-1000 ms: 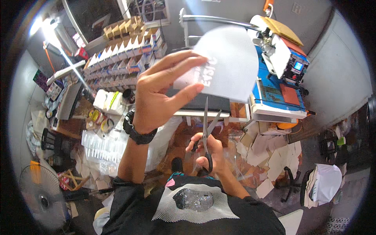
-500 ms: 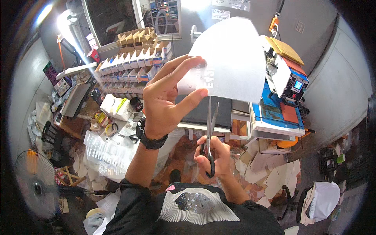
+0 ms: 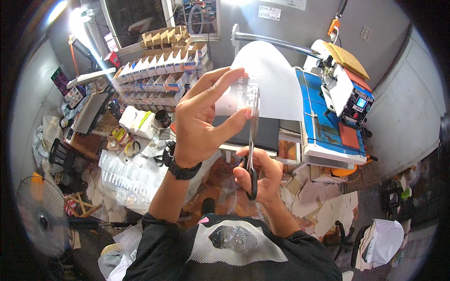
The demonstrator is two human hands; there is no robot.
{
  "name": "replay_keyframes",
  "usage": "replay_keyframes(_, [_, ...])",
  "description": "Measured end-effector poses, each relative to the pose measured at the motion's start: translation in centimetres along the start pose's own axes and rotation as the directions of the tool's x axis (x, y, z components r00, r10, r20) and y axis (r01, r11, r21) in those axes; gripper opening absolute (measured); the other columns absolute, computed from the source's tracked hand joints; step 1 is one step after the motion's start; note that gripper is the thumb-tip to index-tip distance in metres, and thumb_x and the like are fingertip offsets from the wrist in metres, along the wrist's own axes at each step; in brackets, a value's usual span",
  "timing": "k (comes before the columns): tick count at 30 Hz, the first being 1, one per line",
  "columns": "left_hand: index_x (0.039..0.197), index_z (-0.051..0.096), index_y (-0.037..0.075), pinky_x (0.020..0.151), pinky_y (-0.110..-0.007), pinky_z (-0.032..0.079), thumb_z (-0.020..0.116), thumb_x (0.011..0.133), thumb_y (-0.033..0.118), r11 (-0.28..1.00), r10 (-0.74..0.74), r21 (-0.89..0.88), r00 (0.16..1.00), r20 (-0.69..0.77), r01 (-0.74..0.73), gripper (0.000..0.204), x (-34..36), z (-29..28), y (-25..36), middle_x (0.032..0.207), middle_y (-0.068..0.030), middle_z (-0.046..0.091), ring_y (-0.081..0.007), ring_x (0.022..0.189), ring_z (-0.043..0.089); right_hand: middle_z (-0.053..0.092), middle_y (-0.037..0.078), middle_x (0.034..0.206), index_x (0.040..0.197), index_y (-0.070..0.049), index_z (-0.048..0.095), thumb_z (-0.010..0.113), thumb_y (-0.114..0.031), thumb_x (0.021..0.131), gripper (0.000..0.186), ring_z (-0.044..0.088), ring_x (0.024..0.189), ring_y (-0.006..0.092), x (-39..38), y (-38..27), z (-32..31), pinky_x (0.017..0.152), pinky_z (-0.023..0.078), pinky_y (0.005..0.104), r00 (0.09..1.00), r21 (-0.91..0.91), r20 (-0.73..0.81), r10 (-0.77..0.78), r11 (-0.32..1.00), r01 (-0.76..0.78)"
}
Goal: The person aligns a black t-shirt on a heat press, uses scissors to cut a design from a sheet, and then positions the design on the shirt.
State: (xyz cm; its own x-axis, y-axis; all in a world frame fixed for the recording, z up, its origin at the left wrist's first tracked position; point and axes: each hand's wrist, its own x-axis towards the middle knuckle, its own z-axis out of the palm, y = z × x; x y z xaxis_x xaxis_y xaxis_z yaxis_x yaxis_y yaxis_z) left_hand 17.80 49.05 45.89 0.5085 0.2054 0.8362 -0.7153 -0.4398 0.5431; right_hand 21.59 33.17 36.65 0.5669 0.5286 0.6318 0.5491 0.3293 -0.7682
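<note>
We see a translucent white film sheet with a rounded top and pale lettering (image 3: 279,93) held up in the air ahead of the chest, above a flat black board (image 3: 265,136). Our left hand (image 3: 201,117) holds it near its left edge; thumb and forefinger stand wide apart across the near face, and we cannot tell what the fingers behind them do.

Our right hand (image 3: 266,175) is just below, its fingers curled about the black handles of a pair of steel scissors (image 3: 253,140). The blades point upward and look nearly together, overlapping the sheet by the lettering — whether they bite into it we cannot tell.

On our left wrist sits a chunky black watch (image 3: 183,171). Right of the sheet stands a blue-topped white table (image 3: 310,110), with a boxy machine with a small lit screen (image 3: 361,103) beside it. Beyond the left hand we see stacked rows of white and brown cardboard boxes (image 3: 159,72), and nearer, a dark round mug (image 3: 163,118). Farther out — a round wire-caged fan (image 3: 44,210) at lower left, and pale flat scraps (image 3: 328,201) scattered over the floor at right.
</note>
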Motion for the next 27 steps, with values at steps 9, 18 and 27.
replay_keyframes(9, [0.132, 0.055, -0.007, 0.094, -0.031, 0.050, 0.073, 0.075, -0.007, 0.999, 0.025, -0.035, 0.999, -0.027, -0.026, 0.060, -0.4, 0.2, -0.5, 0.129, -0.0184, 0.055, -0.0218, 0.116, 0.057, 0.061, 0.001, 0.065, 0.104, 0.004, 0.062, 0.073, -0.028, 0.088, 0.037, 0.057, 0.056, 0.0047, 0.0, -0.7, -0.1, 0.051, 0.040, 0.0186, 0.999, -0.054, -0.013, -0.049, 0.997, 0.048])
replay_keyframes(18, [0.133, 0.054, -0.007, 0.096, -0.033, 0.050, 0.077, 0.075, -0.004, 1.000, 0.018, 0.022, 1.000, 0.009, -0.018, 0.063, -0.9, -0.6, 0.2, 0.133, -0.0175, 0.052, -0.0221, 0.121, 0.054, 0.060, 0.003, 0.061, 0.106, 0.001, 0.063, 0.079, -0.014, 0.080, 0.034, 0.058, 0.055, 0.0073, -0.6, -1.3, 0.7, 0.053, 0.044, 0.0210, 1.000, -0.076, -0.029, -0.003, 0.997, 0.000])
replay_keyframes(27, [0.134, 0.054, -0.005, 0.097, -0.034, 0.049, 0.079, 0.075, -0.001, 0.999, 0.000, 0.041, 1.000, 0.030, -0.001, 0.064, -1.5, -2.0, 0.6, 0.134, -0.0181, 0.052, -0.0228, 0.122, 0.053, 0.060, 0.003, 0.061, 0.106, 0.001, 0.063, 0.078, -0.014, 0.080, 0.033, 0.057, 0.054, 0.0069, -1.1, -1.6, 1.7, 0.053, 0.044, 0.0209, 1.000, -0.105, -0.017, 0.008, 0.994, -0.010])
